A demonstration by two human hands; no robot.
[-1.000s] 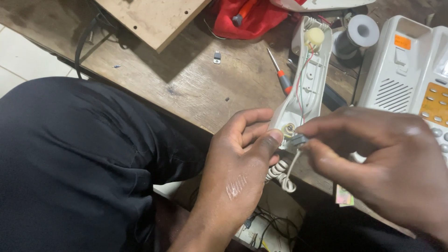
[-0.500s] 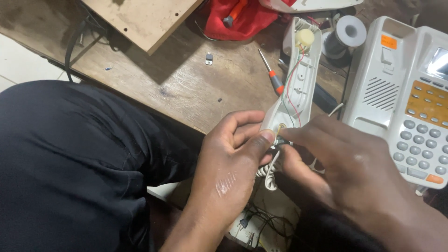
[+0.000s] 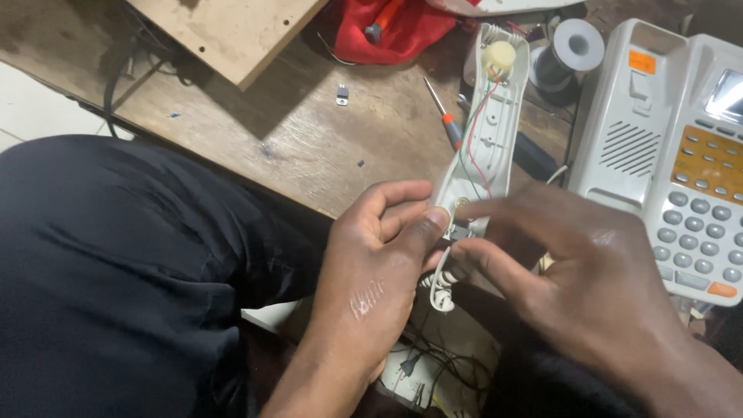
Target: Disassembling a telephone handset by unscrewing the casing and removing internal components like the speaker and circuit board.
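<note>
The opened handset shell [image 3: 486, 131] lies lengthwise over the counter's [image 3: 309, 147] near edge, its lower end held out past that edge above the person's lap. The left hand [image 3: 371, 271] is closed around that lower end, thumb pressed on the rim. The right hand [image 3: 588, 286] pinches at a small part by the shell's lower end with thumb and forefinger; what exactly sits between them is too small to tell.

The shell works as a shallow tray: a round cream earpiece disc [image 3: 499, 56] sits at its far end, and thin red and green wires [image 3: 478, 131] run down inside it. Those wires look fragile, so a hard tug from the pinching fingers could tear one from its joint. The small part could also slip and drop into the lap.

A coiled cord [image 3: 439, 288] hangs below. Beside the shell lie a red-handled screwdriver [image 3: 443, 114] and, toward the right edge, the telephone base [image 3: 665, 147].
</note>
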